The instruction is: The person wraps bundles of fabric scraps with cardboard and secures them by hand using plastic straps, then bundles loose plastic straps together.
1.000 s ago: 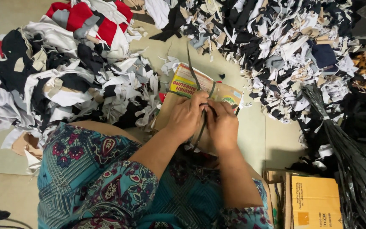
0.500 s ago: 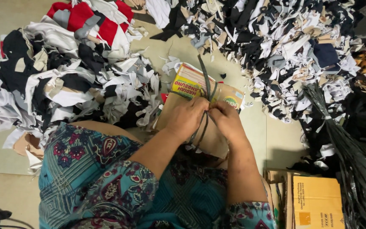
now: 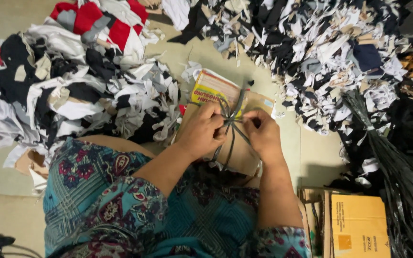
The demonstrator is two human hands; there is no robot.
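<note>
The room is evenly lit, soft and fairly bright, with no hard glare. The pale floor takes a dull shadow just right of the person's right arm, so the light seems to fall from the left. The heap of black strips at the right goes murky, its detail lost. The hands look slightly soft with motion blur. The far scraps smear and bend toward the corners.
</note>
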